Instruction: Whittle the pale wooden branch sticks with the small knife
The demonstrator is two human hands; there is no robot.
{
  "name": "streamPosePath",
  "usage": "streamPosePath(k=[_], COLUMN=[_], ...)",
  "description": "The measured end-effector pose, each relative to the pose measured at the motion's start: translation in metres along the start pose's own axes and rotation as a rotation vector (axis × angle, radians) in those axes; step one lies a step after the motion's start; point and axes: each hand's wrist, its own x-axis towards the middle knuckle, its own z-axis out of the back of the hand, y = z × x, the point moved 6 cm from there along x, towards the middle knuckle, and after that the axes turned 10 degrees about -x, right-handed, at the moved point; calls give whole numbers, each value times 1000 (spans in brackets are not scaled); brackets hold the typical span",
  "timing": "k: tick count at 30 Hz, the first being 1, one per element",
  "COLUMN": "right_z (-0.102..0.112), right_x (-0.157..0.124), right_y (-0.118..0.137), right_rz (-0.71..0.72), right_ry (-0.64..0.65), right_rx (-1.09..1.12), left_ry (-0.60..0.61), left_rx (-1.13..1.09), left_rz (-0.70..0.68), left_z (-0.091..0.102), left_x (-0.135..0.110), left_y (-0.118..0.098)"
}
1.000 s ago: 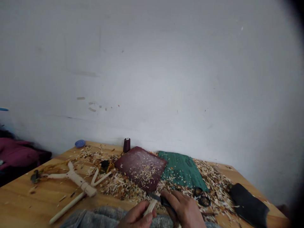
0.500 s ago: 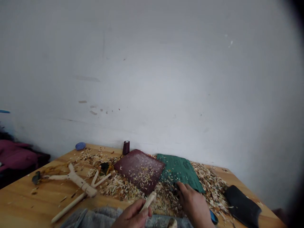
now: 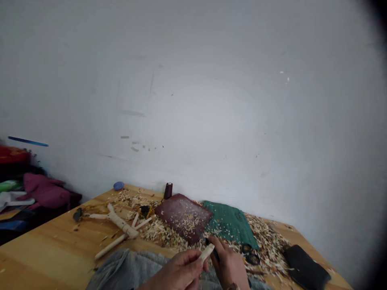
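My left hand [image 3: 185,266] is closed around a pale peeled stick [image 3: 207,251], whose free end angles up and to the right. Close beside it, my right hand [image 3: 229,264] wraps round a dark tool [image 3: 215,254]; its working end is too small and dim to make out. The stick's tip is next to the tool, and I cannot tell whether they touch. Right of my right hand, a pair of black-handled scissors [image 3: 251,255] lies among wood shavings [image 3: 269,241]. Grey cloth [image 3: 133,268] lies under my forearms.
A peeled, branching wooden piece [image 3: 121,223] lies on the table [image 3: 51,249] at left. Behind my hands are a maroon sheet [image 3: 181,213] and a green sheet [image 3: 231,221], strewn with shavings. A thread cone [image 3: 168,191] stands by the wall; a black curved piece [image 3: 306,268] lies right.
My right hand has come away from the shavings by the green sheet, leftward to the stick, with a dark tool in it. The scissors now show. The view has shifted left.
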Motion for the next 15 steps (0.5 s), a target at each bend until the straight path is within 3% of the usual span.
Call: streamPosePath(k=[3,9,12,15], right_z=[19,73,96,115], right_x=[-5,-16,-24,-37], right_y=[7,6,9,21], right_rz=[-67,-337,-472,-558], right_ry=[-27,-44,3,-4], right_rx=[106,447,742,995], left_ry=[35,150,147,54], left_rx=[-44,-313,-348,-343], left_rz=[-28,-127,-77,-91], left_z=[-19,-61,-74,-76], left_x=[-9,-33,-40,-46], left_y=[-9,-38,-33,-24])
